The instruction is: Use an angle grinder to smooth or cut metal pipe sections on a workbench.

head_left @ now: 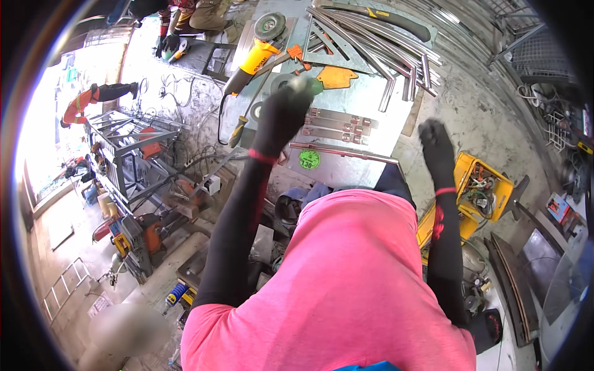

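My left hand (284, 123), in a black glove, is raised over the metal-topped table (396, 117). Its fingers are closed around a small whitish-green thing (306, 88), too blurred to name. Flat metal strips with shiny fittings (340, 127) lie side by side just right of that hand. A yellow angle grinder (253, 59) rests beyond it, beside an orange magnetic welding holder (337, 77). My right hand (436, 145), also black-gloved, hangs off the table's right side with curled fingers. Nothing shows in it. A long metal tube (346, 151) runs along the near table edge.
Several steel tubes (371, 43) and a set square (337, 46) cover the far tabletop. At right stands a yellow toolbox (486, 185). A metal frame (124, 148) is at left, near a bending person in orange (80, 108). Another person (198, 18) works at the far left.
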